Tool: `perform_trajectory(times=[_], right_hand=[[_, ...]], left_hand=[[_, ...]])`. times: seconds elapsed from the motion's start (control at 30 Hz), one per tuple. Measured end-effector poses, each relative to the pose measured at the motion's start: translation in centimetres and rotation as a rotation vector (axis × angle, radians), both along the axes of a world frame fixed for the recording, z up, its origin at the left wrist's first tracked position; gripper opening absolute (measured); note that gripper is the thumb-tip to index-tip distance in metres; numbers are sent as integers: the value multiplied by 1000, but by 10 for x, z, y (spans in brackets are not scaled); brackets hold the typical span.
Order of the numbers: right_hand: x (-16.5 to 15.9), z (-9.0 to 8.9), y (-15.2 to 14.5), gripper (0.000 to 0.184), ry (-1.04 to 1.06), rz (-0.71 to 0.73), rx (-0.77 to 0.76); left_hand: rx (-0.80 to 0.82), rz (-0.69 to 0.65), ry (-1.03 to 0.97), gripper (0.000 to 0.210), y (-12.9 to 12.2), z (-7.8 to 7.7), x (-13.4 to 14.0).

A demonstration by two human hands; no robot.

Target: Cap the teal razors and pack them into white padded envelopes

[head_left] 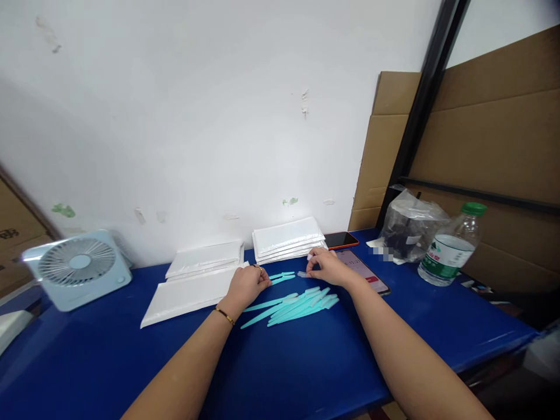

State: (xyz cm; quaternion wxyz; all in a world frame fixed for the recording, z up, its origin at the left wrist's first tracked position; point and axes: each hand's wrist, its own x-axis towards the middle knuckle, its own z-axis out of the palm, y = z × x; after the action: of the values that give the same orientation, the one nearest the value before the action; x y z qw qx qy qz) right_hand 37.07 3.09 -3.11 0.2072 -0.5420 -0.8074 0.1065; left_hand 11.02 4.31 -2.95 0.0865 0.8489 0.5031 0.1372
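Observation:
My left hand (248,286) is closed in a pinch at the handle end of a couple of turquoise eyebrow razors (284,276), whose heads point right. Facing it, my right hand (327,266) pinches a small clear plastic cap (301,274), a short gap away from the razor heads. Just below both hands, a loose pile of several turquoise eyebrow razors (301,306) lies on the blue tabletop (280,367). Part of the held razors is hidden by my left fingers.
White flat packets (289,238) are stacked by the wall, with more packets (188,291) left of my hand. Two phones (363,269) lie to the right. A water bottle (450,251) and a bagged dark cup (405,227) stand beyond. A light-blue fan (83,268) is at left.

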Motion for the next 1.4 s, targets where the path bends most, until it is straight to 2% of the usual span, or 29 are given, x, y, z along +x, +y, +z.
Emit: perform_trajectory(times=[0.13, 0.3, 0.37, 0.5, 0.57, 0.73, 0.8, 0.9, 1.0, 1.1, 1.17, 1.33, 1.4], right_hand=[[6, 7, -6, 13, 10, 21, -59], [-4, 10, -10, 17, 27, 109, -72], [-13, 8, -11, 17, 31, 163, -75], [-26, 3, -11, 19, 8, 266, -75], [-25, 1, -9, 18, -11, 243, -41], [-6, 0, -1, 15, -16, -10, 39], [-2, 1, 0, 15, 1, -44, 49], [-10, 3, -5, 15, 25, 27, 33], [-26, 4, -12, 21, 20, 155, -25], [-37, 3, -15, 24, -16, 232, -79], [-36, 2, -13, 22, -41, 218, -71], [-11, 6, -6, 16, -35, -20, 27], [-1, 9, -7, 15, -34, -42, -10]], left_hand=[[-6, -17, -16, 24, -7, 8, -4], [-282, -180, 32, 22, -12, 8, -12], [-283, -171, 33, 17, -12, 5, -12], [-185, -116, -1, 15, -12, 0, -3], [-120, -79, -2, 15, -12, 0, 2], [15, 32, -9, 14, -8, 2, 5], [21, 52, -34, 22, -9, 4, 2], [-140, -3, -2, 29, -15, 6, -2], [-290, -80, 53, 20, -21, 6, 0], [-228, -60, 31, 13, -23, 5, 7], [-138, -41, 18, 12, -20, 3, 11], [56, 28, 36, 12, -9, -2, 13], [115, 43, 20, 11, -8, -3, 13]])
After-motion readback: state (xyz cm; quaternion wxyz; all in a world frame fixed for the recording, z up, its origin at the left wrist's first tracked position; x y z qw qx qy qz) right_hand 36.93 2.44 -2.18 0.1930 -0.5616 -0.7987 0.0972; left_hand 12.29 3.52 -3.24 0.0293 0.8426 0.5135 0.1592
